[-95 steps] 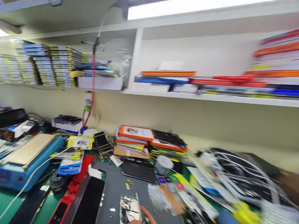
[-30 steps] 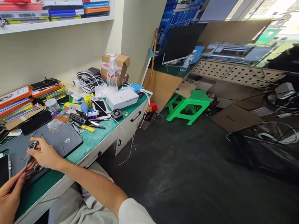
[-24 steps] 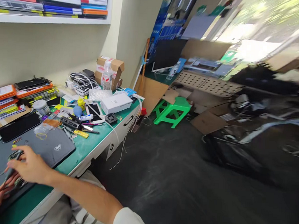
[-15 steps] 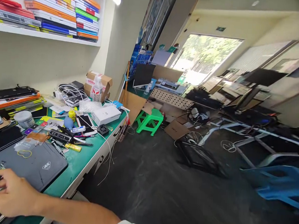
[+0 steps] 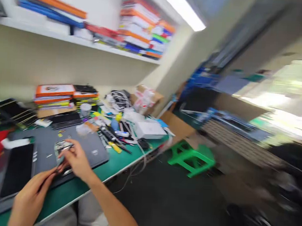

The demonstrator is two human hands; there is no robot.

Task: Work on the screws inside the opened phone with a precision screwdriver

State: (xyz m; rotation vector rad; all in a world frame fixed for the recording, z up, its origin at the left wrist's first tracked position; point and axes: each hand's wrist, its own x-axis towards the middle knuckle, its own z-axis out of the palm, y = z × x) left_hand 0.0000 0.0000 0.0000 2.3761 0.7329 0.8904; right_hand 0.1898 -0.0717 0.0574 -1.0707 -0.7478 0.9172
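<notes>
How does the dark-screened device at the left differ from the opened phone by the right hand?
The dark-screened device shows a plain black face; the opened phone shows pale and dark inner parts.
The dark-screened device looks larger than the opened phone.
The right hand partly covers the opened phone, while most of the dark-screened device's face is in plain view.
Shared: both appear within the grey mat's outline.

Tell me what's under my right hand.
Under your right hand, part of an opened phone shows against the gray mat. Whatever the hand directly covers cannot be seen, and blur hides small parts.
</notes>
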